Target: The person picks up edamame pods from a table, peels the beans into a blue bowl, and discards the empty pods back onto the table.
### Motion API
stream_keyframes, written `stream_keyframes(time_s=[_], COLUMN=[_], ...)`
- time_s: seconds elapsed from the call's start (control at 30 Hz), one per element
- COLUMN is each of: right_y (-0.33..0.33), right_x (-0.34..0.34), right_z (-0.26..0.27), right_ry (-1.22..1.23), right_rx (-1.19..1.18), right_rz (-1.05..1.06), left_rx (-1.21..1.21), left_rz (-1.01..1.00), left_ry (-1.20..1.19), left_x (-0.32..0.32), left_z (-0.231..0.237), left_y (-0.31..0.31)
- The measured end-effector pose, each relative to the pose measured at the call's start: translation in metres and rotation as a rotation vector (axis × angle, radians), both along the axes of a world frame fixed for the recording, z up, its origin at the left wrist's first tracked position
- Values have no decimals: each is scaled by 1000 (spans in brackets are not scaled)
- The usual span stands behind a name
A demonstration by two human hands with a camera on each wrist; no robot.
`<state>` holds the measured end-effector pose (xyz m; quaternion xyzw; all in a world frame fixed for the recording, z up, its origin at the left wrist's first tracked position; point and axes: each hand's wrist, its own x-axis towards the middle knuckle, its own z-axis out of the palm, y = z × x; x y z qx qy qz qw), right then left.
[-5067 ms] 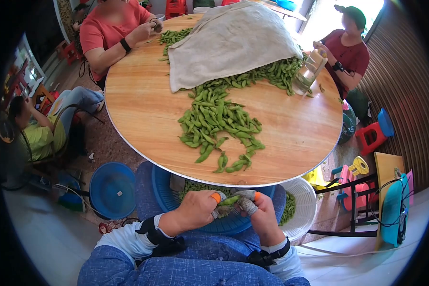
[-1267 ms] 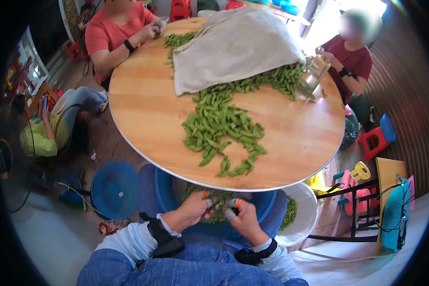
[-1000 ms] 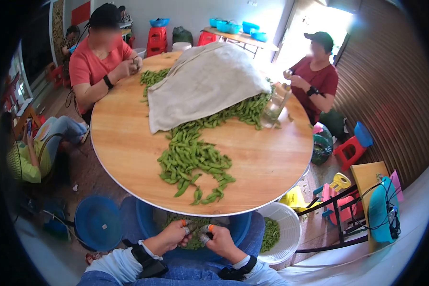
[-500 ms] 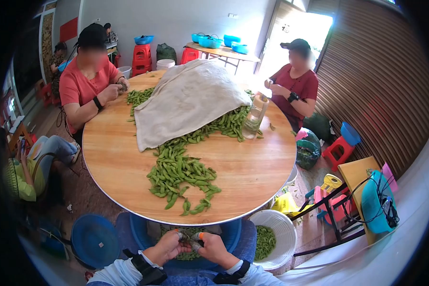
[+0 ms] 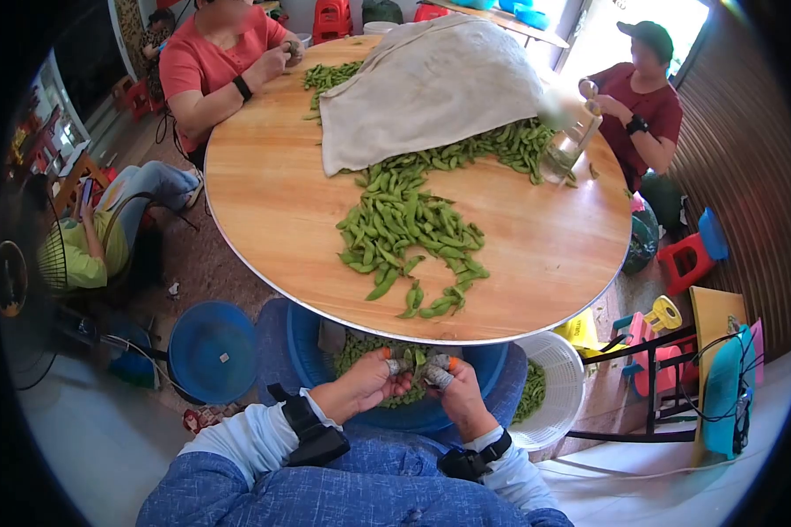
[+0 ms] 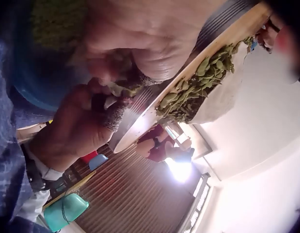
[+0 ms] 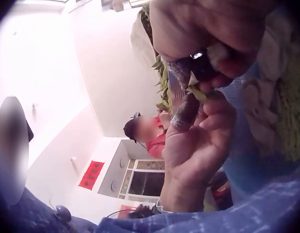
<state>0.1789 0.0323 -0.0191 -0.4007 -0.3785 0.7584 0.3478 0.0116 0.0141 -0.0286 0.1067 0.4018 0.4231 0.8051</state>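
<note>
left hand [image 5: 366, 381] and right hand [image 5: 464, 400] pinch one green pod [image 5: 419, 360] between them, over blue basin [image 5: 301, 351], just off worktop's near edge [image 5: 483, 335]. finger wraps [image 5: 439, 377] may dull feel, so pod could slip; sudden split could fling beans past basin. knuckles could clip that edge.

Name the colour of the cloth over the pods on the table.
Off-white to pale grey, no pattern visible; the cloth shows best in the head view.

Head view backlit through bright doorway [image 5: 605, 37], edges bowed and blackened; left wrist view hazed by glare; wall [image 7: 108, 63] washed out in right wrist view.
</note>
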Motion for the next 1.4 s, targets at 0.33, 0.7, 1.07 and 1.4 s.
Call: stream_keyframes(time_s=[0.33, 0.7, 1.07, 1.4], right_y=[-4, -17, -26, -22], right_x=[2, 194, 164, 118], right_z=[-9, -69, -64, -12], right_ry=[141, 262, 307, 19], right_rx=[-66, -413, -266, 2], right_rz=[-73, -1021, -773, -585], left_rx=[82, 858, 1367, 1328], left_rz=[-46, -653, -180, -420], left_ry=[257, 1585, 1439, 1787], left_x=[2, -21, 5, 11], left_z=[-1, 29, 123, 100], left_y=[-4, -3, 102, 152])
